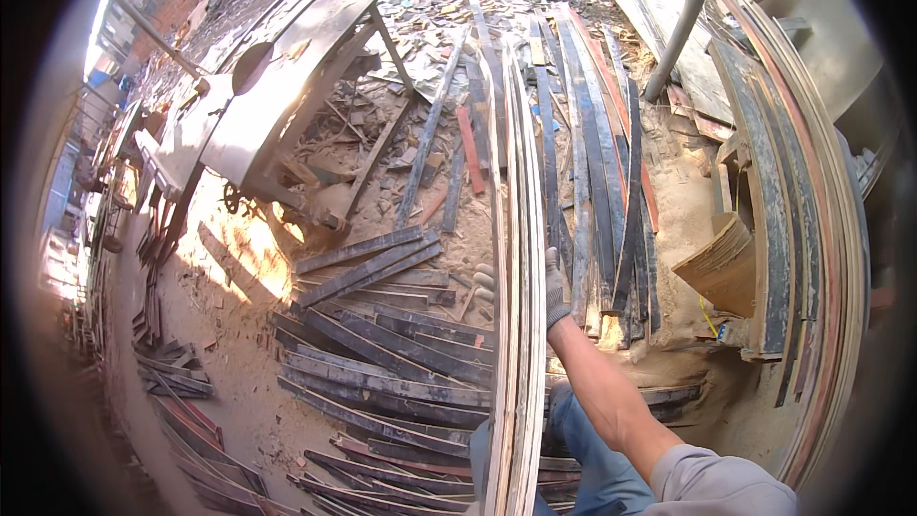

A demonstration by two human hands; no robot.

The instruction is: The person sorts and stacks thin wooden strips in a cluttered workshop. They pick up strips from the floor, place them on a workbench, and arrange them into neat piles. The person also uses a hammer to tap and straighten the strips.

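A long bundle of plywood strips [519, 229] with pale layered edges runs upright through the middle of the view, in front of my body. My right hand [556, 294], in a grey knit glove, grips it from the right side. The thumb lies along the right edge, and gloved fingertips show past the left edge, apparently wrapped from beneath. My left hand is not visible. Under the bundle, dark-faced wood strips [382, 377] lie in a loose, crossed pile by my legs. More long dark strips [592, 162] stretch away beyond my hand.
A saw table [296, 57] with a round blade [253, 69] stands at the upper left. Stacked long boards [812, 162] line the right side, near a metal pole [683, 24]. Sawdust and wood scraps cover the ground. A curved wooden piece [721, 268] juts out at the right.
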